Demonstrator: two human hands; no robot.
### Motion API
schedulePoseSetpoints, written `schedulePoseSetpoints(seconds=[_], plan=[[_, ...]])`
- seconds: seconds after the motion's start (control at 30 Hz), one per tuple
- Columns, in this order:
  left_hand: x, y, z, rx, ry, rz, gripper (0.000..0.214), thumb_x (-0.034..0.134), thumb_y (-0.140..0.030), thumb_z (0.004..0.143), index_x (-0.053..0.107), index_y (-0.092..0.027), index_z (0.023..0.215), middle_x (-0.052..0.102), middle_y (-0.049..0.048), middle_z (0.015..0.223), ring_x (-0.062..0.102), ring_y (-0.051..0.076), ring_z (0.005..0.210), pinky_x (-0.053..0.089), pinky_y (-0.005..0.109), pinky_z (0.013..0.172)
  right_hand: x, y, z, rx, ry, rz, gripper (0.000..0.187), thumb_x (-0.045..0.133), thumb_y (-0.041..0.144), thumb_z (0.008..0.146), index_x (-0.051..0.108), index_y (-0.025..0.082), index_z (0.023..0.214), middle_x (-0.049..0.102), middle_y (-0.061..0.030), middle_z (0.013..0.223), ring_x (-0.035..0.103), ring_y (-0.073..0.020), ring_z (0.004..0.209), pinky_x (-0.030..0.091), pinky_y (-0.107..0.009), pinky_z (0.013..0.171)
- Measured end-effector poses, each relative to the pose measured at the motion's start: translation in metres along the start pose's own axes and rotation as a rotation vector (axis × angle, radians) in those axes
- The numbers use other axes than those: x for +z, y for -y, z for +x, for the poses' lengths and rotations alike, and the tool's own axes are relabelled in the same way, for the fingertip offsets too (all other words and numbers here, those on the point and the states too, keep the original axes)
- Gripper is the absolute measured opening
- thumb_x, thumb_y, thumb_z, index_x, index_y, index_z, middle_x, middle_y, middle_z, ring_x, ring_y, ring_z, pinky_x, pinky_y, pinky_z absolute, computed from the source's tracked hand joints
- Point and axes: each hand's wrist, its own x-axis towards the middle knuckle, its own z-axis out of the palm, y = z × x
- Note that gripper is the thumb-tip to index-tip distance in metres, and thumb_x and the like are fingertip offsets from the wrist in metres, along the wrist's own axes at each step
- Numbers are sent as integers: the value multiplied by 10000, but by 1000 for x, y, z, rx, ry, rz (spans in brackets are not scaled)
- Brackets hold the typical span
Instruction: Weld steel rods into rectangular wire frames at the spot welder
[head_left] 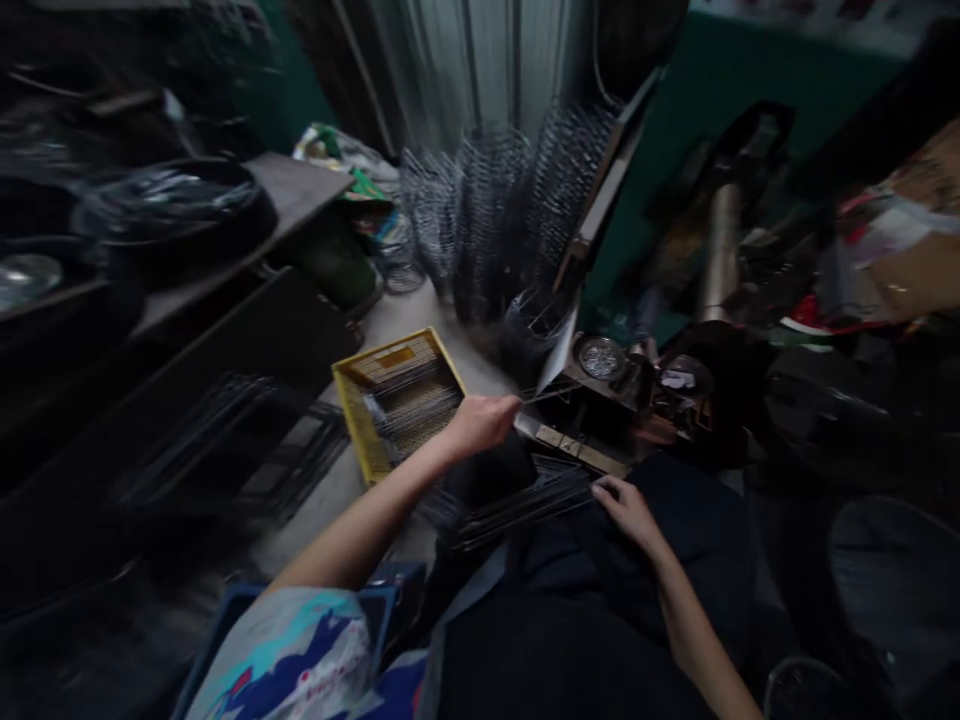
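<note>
Across the lap, rods (pixel 517 508) touch loose right hand (pixel 626 508) fingers; left hand (pixel 480 425) fingers clench a wire (pixel 544 392).

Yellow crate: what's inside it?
The yellow crate holds a loose bundle of thin metal rods lying on its slatted bottom. Anything beneath the rods is covered, and blur hides finer detail.

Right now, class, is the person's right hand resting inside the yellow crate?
No, the right hand lies on the bundle of wire rods, well apart from the yellow crate.
</note>
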Motion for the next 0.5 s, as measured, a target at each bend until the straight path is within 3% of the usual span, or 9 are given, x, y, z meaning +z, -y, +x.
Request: schedulePoseSetpoints(seconds=[0.1, 0.2, 0.33, 0.5], plan=[[-49, 52, -40, -234, -278, -34, 151, 602, -307, 776, 702, -202, 817, 667, 49, 674, 577, 174, 604, 415, 260, 601, 2, -6, 1, -23, 48, -236, 375, 533, 515, 826, 700, 184, 881, 700, -42, 796, 613, -209, 713, 470, -304, 674], [-81, 104, -75, -462, -632, -116, 253, 579, -375, 778, 706, -164, 837, 657, 58, 686, 585, 191, 648, 423, 260, 575, 3, -3, 5, -43, 99, -320, 390, 491, 524, 844, 692, 195, 907, 723, -65, 864, 646, -242, 775, 487, -329, 720], [-85, 165, -107, -695, -1013, -319, 385, 527, -465, 751, 658, -115, 843, 395, -65, 462, 348, 93, 385, 298, 222, 411, 10, 3, 8, -58, 147, -379, 379, 454, 526, 864, 677, 222, 905, 734, -85, 930, 672, -271, 871, 498, -353, 795], [-72, 213, -118, -803, -1240, -548, 441, 554, -511, 697, 607, -102, 855, 252, -132, 440, 204, 46, 352, 205, 203, 380, 18, 0, 2, -52, 198, -453, 342, 454, 504, 873, 671, 245, 933, 734, -96, 990, 682, -294, 929, 499, -378, 839]])
